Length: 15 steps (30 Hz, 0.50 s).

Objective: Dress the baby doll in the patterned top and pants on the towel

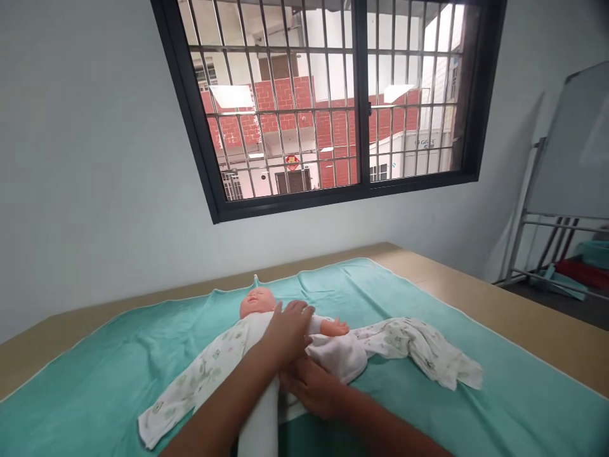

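The fingers of the left hand (290, 327) are laid, slightly bent, over the upper body of a baby doll (257, 301); whether anything is gripped cannot be told. Just below them, the fingers of the right hand (314, 384) are tucked in at the doll's side, their tips partly hidden, so their grip cannot be told either. A white printed garment (190, 384) is spread to both sides of the fingers, its right part bunched. The doll's middle is blocked from view by the left forearm. All is laid on a teal sheet (95, 381) over a table (447, 279). Beyond the fingers, a barred window (285, 95) is seen; far right, a whiteboard (580, 146). The doll's head is pointed away, beyond the fingers; its long axis is run toward the viewer, one arm stretched rightward.
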Tool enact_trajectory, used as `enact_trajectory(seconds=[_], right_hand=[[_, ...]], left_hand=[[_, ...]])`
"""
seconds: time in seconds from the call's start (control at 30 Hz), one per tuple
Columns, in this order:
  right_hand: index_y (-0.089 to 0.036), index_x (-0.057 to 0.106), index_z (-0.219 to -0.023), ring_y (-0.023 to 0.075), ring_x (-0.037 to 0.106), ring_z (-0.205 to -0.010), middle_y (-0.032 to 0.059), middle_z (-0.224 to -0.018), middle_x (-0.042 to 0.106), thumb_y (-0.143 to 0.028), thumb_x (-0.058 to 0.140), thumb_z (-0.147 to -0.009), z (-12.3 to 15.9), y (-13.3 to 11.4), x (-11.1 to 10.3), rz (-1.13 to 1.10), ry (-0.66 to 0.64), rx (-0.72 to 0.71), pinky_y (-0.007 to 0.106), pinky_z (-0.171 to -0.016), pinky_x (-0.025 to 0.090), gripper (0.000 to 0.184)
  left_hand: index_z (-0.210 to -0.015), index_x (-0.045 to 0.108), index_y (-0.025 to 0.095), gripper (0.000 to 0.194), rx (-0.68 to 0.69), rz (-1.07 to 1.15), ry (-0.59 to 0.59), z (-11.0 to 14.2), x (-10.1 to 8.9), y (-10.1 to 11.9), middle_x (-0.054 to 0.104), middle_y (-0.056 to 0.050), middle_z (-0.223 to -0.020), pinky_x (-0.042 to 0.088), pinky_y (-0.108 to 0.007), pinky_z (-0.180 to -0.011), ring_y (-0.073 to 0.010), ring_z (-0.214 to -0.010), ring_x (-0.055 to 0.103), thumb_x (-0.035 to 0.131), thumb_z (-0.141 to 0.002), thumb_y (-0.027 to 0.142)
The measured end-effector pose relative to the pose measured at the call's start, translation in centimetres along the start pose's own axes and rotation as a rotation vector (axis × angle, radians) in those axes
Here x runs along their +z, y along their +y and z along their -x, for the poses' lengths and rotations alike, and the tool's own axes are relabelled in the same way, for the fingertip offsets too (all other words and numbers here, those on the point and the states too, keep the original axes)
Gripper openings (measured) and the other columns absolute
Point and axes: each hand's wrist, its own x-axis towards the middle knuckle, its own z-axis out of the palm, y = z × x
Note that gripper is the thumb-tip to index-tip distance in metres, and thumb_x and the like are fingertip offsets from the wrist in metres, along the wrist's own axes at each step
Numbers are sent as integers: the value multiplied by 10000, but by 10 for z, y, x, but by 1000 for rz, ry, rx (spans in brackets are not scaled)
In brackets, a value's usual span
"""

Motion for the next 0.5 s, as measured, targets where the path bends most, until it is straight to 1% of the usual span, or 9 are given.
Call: enact_trajectory(seconds=[0.07, 0.13, 0.17, 0.23, 0.33, 0.37, 0.43, 0.47, 0.5], right_hand=[[-228, 550, -1269, 252, 517, -1197, 71, -1275, 587, -341, 446, -906, -1, 3, -3, 5, -55, -41, 361, -1040, 390, 393], [-246, 632, -1142, 237, 571, -1101, 41, -1172, 645, -291, 468, -880, -5, 13, -11, 49, -55, -37, 338, -964, 440, 313], [-248, 666, -1062, 232, 580, -1067, 35, -1119, 664, -264, 471, -868, -7, 21, -16, 91, -26, -12, 331, -942, 442, 275], [-221, 678, -994, 241, 563, -1049, 59, -1068, 668, -236, 463, -856, -12, 42, -29, 192, 116, 81, 351, -945, 405, 256], [-173, 643, -1025, 292, 500, -1078, 128, -1076, 627, -277, 550, -799, -17, 74, -50, 291, 426, 310, 411, -939, 344, 265], [-175, 646, -980, 299, 496, -1062, 128, -1036, 628, -288, 607, -752, -17, 83, -56, 285, 500, 372, 411, -923, 335, 258], [-185, 640, -796, 283, 516, -973, 93, -879, 632, -283, 680, -668, -19, 96, -64, 212, 545, 417, 387, -877, 332, 166], [-189, 609, -701, 263, 523, -915, 65, -786, 616, -283, 685, -656, -20, 99, -66, 164, 545, 410, 368, -852, 332, 129], [-193, 568, -635, 240, 523, -859, 38, -709, 588, -295, 676, -663, -21, 100, -67, 122, 548, 397, 346, -825, 334, 151]], left_hand=[[-1016, 600, 241, 365, 34, -42, -97, -21, 11, 3, 640, -119, -1079, 369, -446, -915, -335, -1037, 570, 708, -668, 231], [-888, 602, 230, 200, 1, -71, -147, -37, 18, 0, 671, -98, -907, 427, -398, -800, -304, -871, 629, 666, -701, 262], [-853, 589, 227, 145, -26, -84, -153, -43, 19, -4, 670, -83, -842, 438, -375, -748, -286, -805, 639, 635, -722, 267], [-857, 560, 223, 109, -81, -115, -139, -51, 16, -14, 658, -56, -785, 439, -342, -692, -259, -745, 639, 575, -752, 251], [-936, 518, 221, 164, -144, -169, -103, -54, 8, -26, 644, -37, -799, 434, -322, -672, -234, -739, 629, 503, -775, 196], [-976, 505, 223, 208, -150, -186, -89, -53, 5, -27, 642, -38, -834, 433, -321, -676, -230, -756, 625, 478, -777, 165], [-1055, 477, 232, 335, -130, -215, -63, -51, 4, -25, 631, -47, -953, 432, -323, -717, -229, -860, 611, 447, -755, 86], [-1087, 462, 239, 398, -107, -226, -56, -49, 4, -23, 618, -47, -1018, 430, -318, -745, -226, -928, 594, 439, -737, 52], [-1109, 451, 246, 443, -81, -234, -55, -48, 5, -21, 603, -43, -1068, 427, -306, -766, -217, -984, 574, 433, -724, 27]])
